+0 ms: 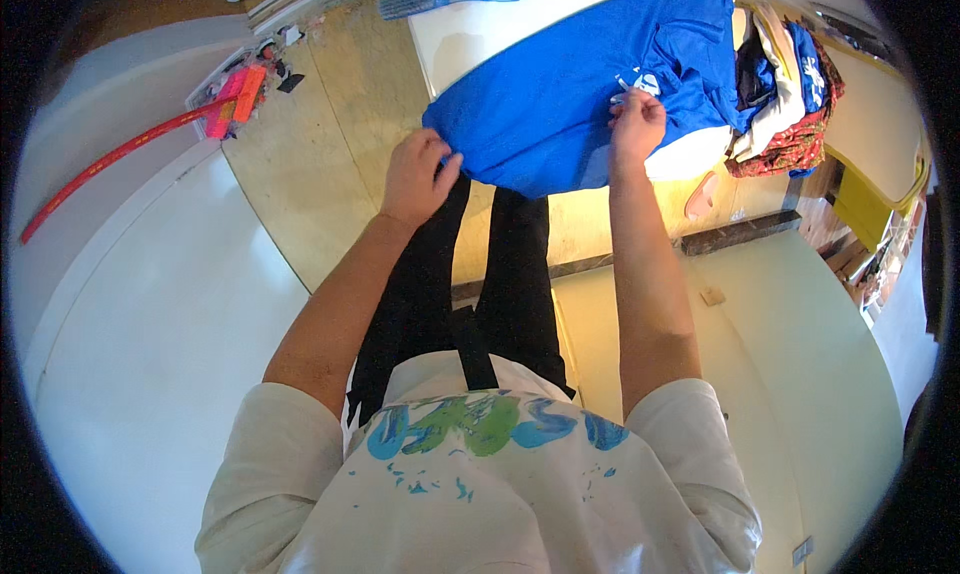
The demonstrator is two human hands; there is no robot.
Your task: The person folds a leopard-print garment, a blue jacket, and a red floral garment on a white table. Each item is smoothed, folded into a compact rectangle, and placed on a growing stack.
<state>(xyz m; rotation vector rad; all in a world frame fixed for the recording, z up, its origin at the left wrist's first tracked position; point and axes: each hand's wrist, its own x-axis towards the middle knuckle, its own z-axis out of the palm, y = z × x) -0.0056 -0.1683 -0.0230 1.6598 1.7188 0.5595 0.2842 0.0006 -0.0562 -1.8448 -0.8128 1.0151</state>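
Observation:
A blue garment (540, 93), apparently a T-shirt, is spread over a white tabletop (442, 48). Its smooth end lies towards the left, and bunched folds gather at the right. My left hand (420, 180) is at the garment's near left corner, with thumb and fingers around the edge of the cloth. Over the white print (646, 84) on the garment is my right hand (639, 127), its fingertips drawn together. Whether those fingertips pinch the cloth or only rest on it cannot be made out.
A blue-handled brush (450, 0) lies at the table's far edge. Heaped clothes (787, 101) adjoin the garment on the right. A pink slipper (701, 196) and a dark beam (741, 232) are on the floor. At left, a red pole (127, 150) leads to a pink-and-orange broom head (236, 101).

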